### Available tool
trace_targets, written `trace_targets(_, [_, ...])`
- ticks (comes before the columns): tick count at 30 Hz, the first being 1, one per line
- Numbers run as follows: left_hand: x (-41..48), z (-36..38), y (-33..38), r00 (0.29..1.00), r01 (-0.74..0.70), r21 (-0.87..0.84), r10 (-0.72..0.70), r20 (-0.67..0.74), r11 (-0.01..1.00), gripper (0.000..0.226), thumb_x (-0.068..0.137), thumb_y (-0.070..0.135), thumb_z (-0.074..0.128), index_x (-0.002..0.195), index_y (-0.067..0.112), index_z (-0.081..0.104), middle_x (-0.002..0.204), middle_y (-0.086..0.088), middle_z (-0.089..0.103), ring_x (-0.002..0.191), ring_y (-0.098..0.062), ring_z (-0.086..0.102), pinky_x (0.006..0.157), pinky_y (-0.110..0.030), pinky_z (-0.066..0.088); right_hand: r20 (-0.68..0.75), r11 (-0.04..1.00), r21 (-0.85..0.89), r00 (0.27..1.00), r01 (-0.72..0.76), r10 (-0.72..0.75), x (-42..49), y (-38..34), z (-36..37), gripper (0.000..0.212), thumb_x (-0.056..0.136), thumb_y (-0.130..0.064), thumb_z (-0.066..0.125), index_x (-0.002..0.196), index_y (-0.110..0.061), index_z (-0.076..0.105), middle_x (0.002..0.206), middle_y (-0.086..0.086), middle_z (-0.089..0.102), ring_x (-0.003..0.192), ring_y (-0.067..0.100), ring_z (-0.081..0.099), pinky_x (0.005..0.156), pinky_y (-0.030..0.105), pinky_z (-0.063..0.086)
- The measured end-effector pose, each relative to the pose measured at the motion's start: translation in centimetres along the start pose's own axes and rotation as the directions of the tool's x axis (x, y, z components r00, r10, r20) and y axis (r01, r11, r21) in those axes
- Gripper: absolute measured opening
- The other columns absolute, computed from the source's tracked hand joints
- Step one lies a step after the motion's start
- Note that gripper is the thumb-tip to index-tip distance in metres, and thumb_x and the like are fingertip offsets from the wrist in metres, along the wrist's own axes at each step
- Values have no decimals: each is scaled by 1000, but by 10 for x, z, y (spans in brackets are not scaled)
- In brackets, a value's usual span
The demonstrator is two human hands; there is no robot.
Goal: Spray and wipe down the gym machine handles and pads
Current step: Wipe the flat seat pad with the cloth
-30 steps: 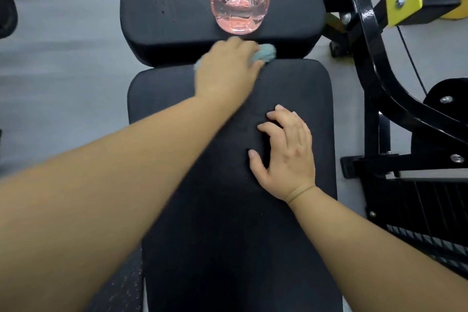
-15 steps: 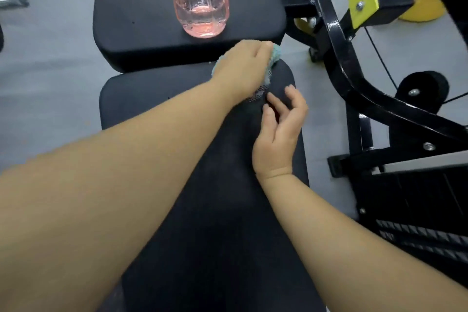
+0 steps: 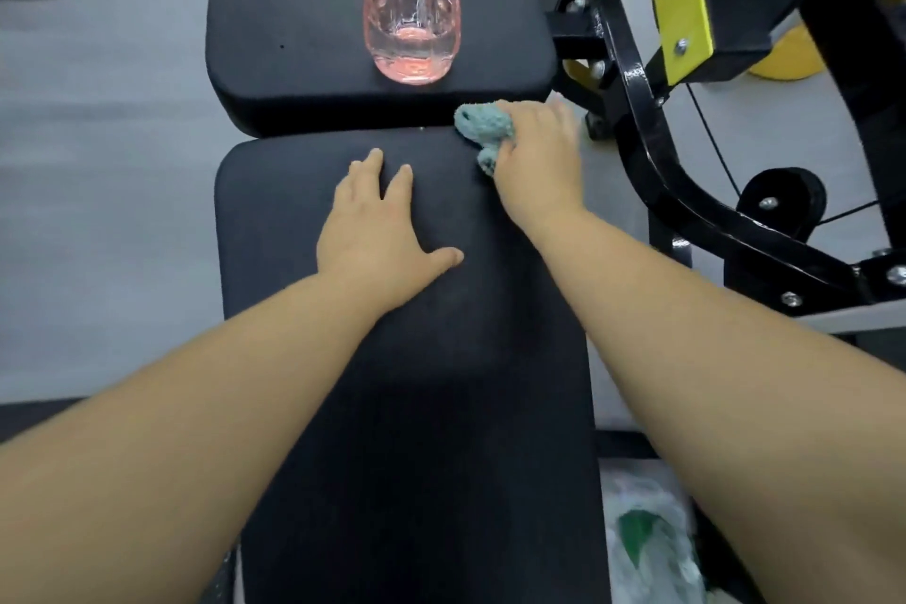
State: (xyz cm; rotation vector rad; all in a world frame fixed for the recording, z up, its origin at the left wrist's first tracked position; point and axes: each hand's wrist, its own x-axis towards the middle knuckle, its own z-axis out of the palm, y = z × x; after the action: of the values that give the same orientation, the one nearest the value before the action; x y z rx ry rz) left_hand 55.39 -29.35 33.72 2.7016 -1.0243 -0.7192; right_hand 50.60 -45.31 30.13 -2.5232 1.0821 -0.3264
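The teal cloth [image 3: 483, 125] is grasped in the fingers [image 3: 551, 113] of the right hand [image 3: 537, 157], at the far right corner of the long pad [image 3: 294, 191]. The left hand [image 3: 377, 231] lies flat on this pad, fingers released. Beyond its fingertips, the pink spray bottle [image 3: 412, 15] stands on the far pad [image 3: 294, 15].

Black pads [image 3: 294, 407] — bottle [image 3: 412, 15], cloth [image 3: 483, 125], left hand [image 3: 377, 231]

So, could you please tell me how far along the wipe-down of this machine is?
Looks done: spraying, as the pink spray bottle stands unheld on the upper pad. In hand: the right hand grips the teal cloth at the far right corner of the long pad, left hand flat on it. Left: probably the handles, none being touched.
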Motion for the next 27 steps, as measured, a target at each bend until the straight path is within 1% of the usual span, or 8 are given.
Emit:
trace_targets(4, [3, 2, 2, 999, -20, 201, 12, 41, 979, 119, 69, 68, 65, 150, 17, -5, 157, -8, -15, 145, -27, -9, 114, -39, 21, 118, 985, 95, 984, -143, 131, 6, 19, -31, 46, 87, -1, 37, 128, -14, 55, 130, 7, 52, 123, 25, 43, 98, 29, 34])
trace_targets(6, [3, 5, 4, 999, -39, 288, 27, 45, 957, 120, 70, 68, 64, 149, 14, -9, 156, -13, -17, 145, -30, -10, 114, -39, 22, 153, 977, 90, 972, -195, 180, 14, 3, -27, 33, 92, -23, 40, 116, -11, 60, 121, 9, 56, 116, 28, 48, 87, 31, 37])
trace_targets(9, [6, 7, 6, 999, -33, 315, 24, 32, 948, 120, 72, 66, 64, 149, 12, -10, 156, -15, -17, 145, -32, -9, 113, -40, 23, 97, 978, -109, 977, -177, 188, 18, -28, -2, 58, 87, -61, 42, 119, -14, 55, 121, 10, 51, 116, 30, 45, 96, 36, 34])
trace_targets(11, [6, 9, 6, 999, -32, 325, 22, 33, 945, 120, 72, 67, 63, 149, 12, -10, 156, -15, -18, 145, -32, -9, 112, -39, 25, -21, 977, -184, 994, -107, 105, 15, -30, 9, 51, 92, -54, 41, 121, -14, 55, 122, 10, 51, 115, 28, 46, 97, 35, 32])
trace_targets(14, [7, 9, 7, 999, -25, 342, 13, 36, 939, 119, 73, 66, 63, 148, 11, -11, 155, -16, -18, 145, -33, -9, 114, -39, 22, 19, 995, -93, 999, -32, 33, 18, -5, 0, 36, 99, -35, 38, 121, -15, 57, 120, 10, 53, 110, 27, 50, 88, 34, 37])
trace_targets(19, [12, 12, 9, 999, -28, 358, 14, 41, 933, 119, 74, 64, 64, 148, 6, -10, 154, -22, -17, 144, -38, -9, 116, -44, 11, 112, 954, 18, 949, -300, 296, 16, 40, -24, 38, 101, -31, 30, 95, -2, 55, 97, 16, 58, 96, 32, 53, 69, 31, 32])
trace_targets(23, [14, 15, 9, 999, -29, 363, 17, 36, 932, 119, 74, 63, 64, 148, 5, -9, 153, -24, -17, 143, -40, -9, 116, -46, 11, -23, 937, 147, 946, -318, 325, 8, 25, -10, 35, 99, -36, 36, 115, -10, 54, 108, 7, 60, 103, 26, 53, 82, 33, 39])
trace_targets(27, [14, 16, 11, 1000, -13, 345, 5, 26, 939, 119, 73, 61, 67, 148, 7, -9, 154, -21, -18, 144, -38, -10, 116, -44, 11, 28, 906, 269, 943, -326, 331, 11, 22, -11, 31, 94, -47, 44, 107, -24, 59, 92, -8, 56, 90, 15, 51, 80, 30, 41])
